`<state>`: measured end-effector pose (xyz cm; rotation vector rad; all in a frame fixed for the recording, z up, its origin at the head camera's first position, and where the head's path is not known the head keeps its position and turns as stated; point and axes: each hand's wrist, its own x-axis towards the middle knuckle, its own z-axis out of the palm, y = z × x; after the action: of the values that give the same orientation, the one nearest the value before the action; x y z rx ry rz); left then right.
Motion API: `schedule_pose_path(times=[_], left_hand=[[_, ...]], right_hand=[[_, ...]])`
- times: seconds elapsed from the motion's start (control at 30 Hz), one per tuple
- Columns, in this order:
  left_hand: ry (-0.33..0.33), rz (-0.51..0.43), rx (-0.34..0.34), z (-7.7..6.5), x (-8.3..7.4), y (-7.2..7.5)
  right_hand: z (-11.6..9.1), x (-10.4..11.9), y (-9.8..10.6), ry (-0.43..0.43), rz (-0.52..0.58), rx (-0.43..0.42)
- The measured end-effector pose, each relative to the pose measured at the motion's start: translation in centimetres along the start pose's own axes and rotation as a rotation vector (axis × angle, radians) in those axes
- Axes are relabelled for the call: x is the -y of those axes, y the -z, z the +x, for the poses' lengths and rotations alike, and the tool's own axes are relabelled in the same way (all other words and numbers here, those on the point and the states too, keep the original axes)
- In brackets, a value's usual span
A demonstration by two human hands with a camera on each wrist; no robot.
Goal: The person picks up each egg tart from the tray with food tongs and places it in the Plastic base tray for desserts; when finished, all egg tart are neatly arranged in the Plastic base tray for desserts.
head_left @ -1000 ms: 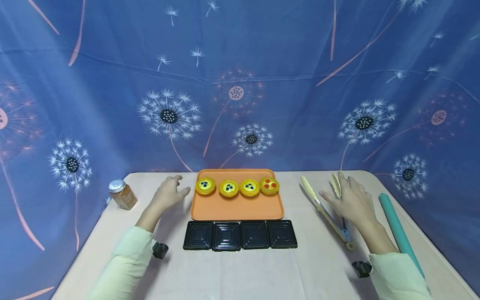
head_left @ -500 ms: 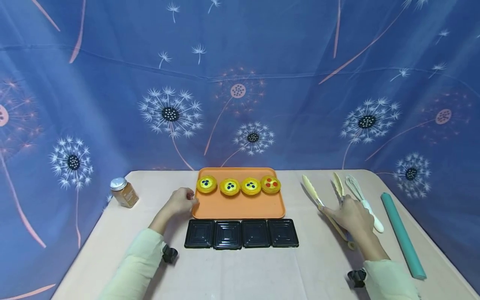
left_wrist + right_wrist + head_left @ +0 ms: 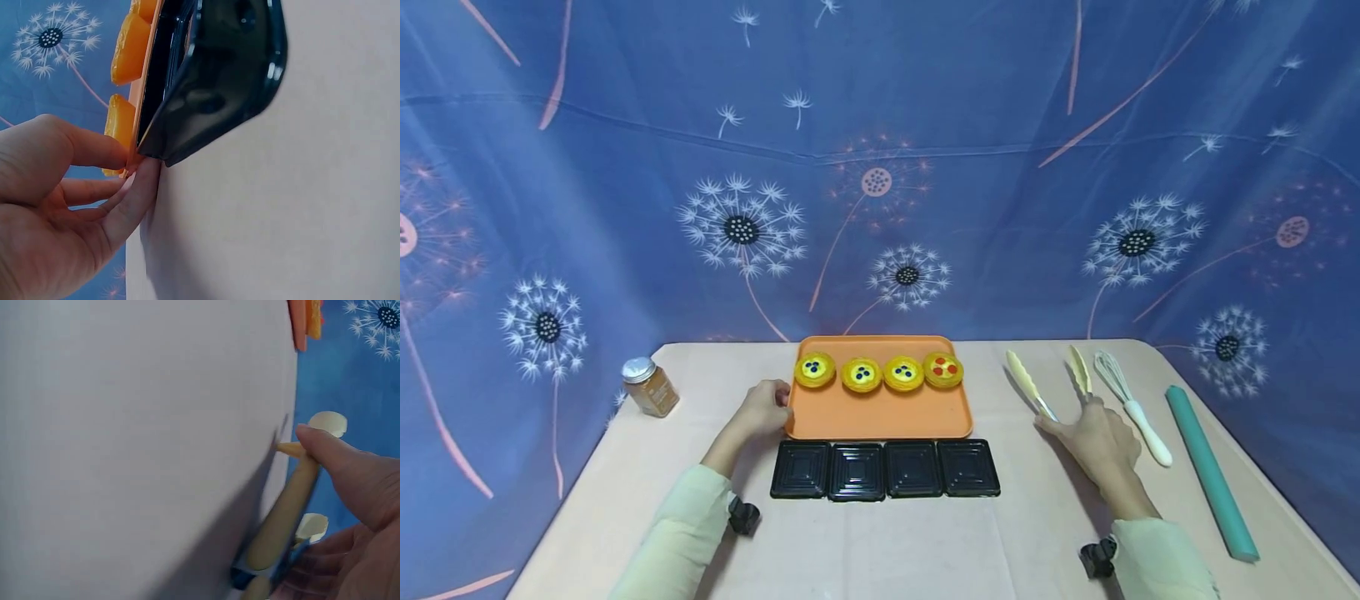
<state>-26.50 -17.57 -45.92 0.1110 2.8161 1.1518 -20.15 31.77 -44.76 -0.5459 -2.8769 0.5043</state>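
My left hand point(image 3: 762, 410) pinches the left edge of an orange tray point(image 3: 880, 418) between thumb and fingers. On the tray, several yellow egg tarts point(image 3: 861, 376) sit in a row; the rightmost has red dots, the others dark blue ones. In the left wrist view, a black square plastic container point(image 3: 231, 81) overlaps the edge near the fingertips. My right hand point(image 3: 1101, 442) holds a pair of cream-tipped tongs point(image 3: 1028, 383), thumb on one arm and fingers on the other, the tips spread apart. The hand hides the hinge end in the head view; the right wrist view shows the tongs' arm point(image 3: 284, 509).
Several black square containers point(image 3: 801, 469) line up in front of the tray. A jar with a silver lid point(image 3: 651, 387) stands at left. To the right lie a white whisk point(image 3: 1142, 425) and a teal rod point(image 3: 1212, 475). A blue patterned cloth point(image 3: 1000, 208) hangs behind the table.
My left hand has moved right from the table onto the tray's edge. The right hand has come down and left onto the tongs, uncovering the whisk.
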Motion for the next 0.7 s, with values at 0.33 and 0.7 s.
schedule_pose_path(times=[0.33, 0.7], left_hand=[[0.0, -0.024, 0.016, 0.1, 0.0, -0.1], [0.025, -0.034, 0.006, -0.2, -0.1, 0.1]], right_hand=[[0.5, -0.8, 0.5, 0.012, 0.086, -0.003], [1.5, -0.2, 4.2, 0.104, 0.096, 0.032]])
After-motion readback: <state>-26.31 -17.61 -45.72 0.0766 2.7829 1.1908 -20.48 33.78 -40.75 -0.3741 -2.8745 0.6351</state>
